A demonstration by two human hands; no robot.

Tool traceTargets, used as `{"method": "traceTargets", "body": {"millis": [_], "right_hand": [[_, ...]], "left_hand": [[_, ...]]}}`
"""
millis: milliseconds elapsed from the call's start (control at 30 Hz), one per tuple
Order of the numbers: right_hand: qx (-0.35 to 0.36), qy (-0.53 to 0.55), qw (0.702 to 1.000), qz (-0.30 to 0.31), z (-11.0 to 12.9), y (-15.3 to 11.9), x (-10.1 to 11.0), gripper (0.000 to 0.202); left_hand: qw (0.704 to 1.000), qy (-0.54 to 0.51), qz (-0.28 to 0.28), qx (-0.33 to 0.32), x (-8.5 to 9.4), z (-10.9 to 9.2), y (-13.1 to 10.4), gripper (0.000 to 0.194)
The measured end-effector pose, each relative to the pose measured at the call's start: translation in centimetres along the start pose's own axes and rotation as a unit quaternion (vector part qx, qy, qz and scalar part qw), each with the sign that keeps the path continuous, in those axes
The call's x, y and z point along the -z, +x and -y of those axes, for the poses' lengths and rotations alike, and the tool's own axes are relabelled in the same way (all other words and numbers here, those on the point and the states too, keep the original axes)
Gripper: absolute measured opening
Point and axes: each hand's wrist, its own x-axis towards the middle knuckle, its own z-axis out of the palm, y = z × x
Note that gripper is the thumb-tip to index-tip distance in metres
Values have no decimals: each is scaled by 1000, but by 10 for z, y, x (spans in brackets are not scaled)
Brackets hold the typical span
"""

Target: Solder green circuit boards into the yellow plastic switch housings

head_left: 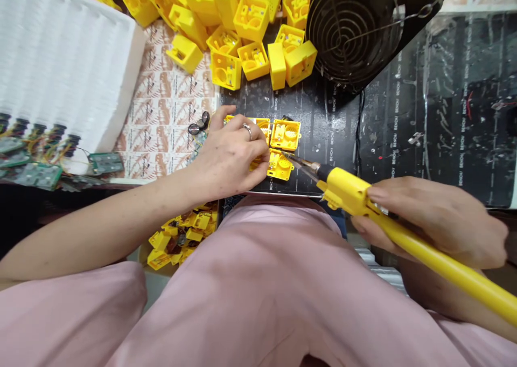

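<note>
My left hand (232, 154), with a ring on one finger, rests over a group of small yellow housings on the black mat. Its fingers are curled and partly cover the housings; whether they pinch anything is hidden. My right hand (436, 216) is wrapped round a yellow soldering tool (351, 189) with a metal tip. That tip points left and lies at the edge of the lower right yellow housing (280, 165). Just above it is another open housing (285, 135) with parts inside. Small round black parts (198, 123) lie left of my left hand.
Many yellow housings (252, 19) are piled at the back, beside a black fan (355, 27). A white foam tray (68, 60) and green circuit boards (40, 175) are at the left. Below the table edge is a box of yellow parts (161, 241).
</note>
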Motion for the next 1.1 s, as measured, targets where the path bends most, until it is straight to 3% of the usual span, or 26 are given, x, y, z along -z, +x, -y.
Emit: {"method": "traceTargets", "body": {"millis": [67, 133, 300, 533, 633, 800, 1100], "right_hand": [[17, 11, 999, -29, -2, -5, -6, 35], [53, 10, 998, -21, -6, -9, -9, 32], [50, -9, 995, 81, -14, -11, -8, 15], [139, -53, 988, 28, -15, 3, -18, 22], [133, -49, 989, 32, -13, 4, -13, 22], [52, -47, 995, 65, -11, -6, -1, 11], [122, -47, 991, 25, -19, 6, -17, 19]], "left_hand": [[1000, 4, -1, 0, -1, 0, 3, 28], [1000, 5, -3, -1, -2, 1, 7, 27], [1000, 11, 11, 1, -3, 1, 13, 27], [998, 17, 60, -2, 7, -3, 24, 23], [995, 39, 92, -9, 11, -5, 30, 26], [993, 65, 97, -34, 13, -5, 34, 29], [995, 45, 79, -34, 11, -3, 33, 26]]}}
